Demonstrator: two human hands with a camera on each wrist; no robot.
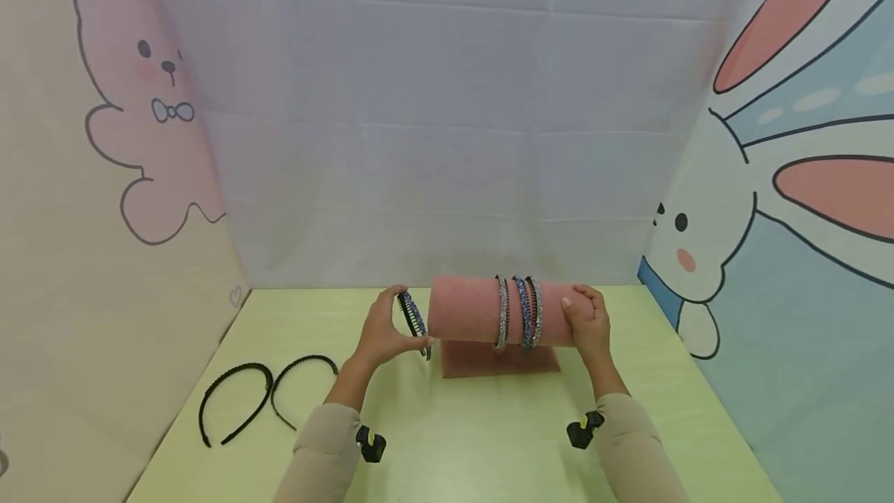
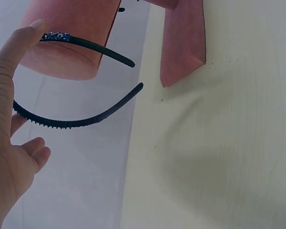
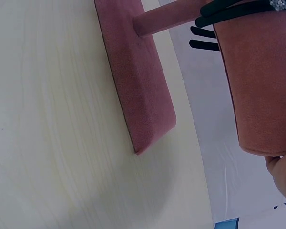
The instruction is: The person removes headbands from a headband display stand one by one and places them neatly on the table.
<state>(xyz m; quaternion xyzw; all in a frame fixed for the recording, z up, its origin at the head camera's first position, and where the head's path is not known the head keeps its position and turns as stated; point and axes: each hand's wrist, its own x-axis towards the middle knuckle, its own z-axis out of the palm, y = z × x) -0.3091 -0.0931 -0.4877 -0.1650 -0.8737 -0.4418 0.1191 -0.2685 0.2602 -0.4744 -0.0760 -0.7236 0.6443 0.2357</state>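
In the head view my left hand (image 1: 380,338) holds a headband (image 1: 414,317) with blue glitter between thumb and fingers, just off the left end of a pink headband stand (image 1: 464,309). The left wrist view shows this headband (image 2: 88,122) with its open ends pointing away from the palm and small teeth inside. My right hand (image 1: 592,330) grips the right end of the stand's roll, thumb on the front. Around the roll sit a silver headband (image 1: 502,313), a blue headband (image 1: 523,313) and another silver headband (image 1: 536,313).
Two black headbands lie at the table's left: a thicker headband (image 1: 238,367) and a thinner toothed headband (image 1: 304,358). Below the roll, a post (image 3: 169,18) joins the stand's flat pink base (image 1: 499,363) on the pale table (image 1: 482,441). A white cloth (image 1: 447,154) hangs behind.
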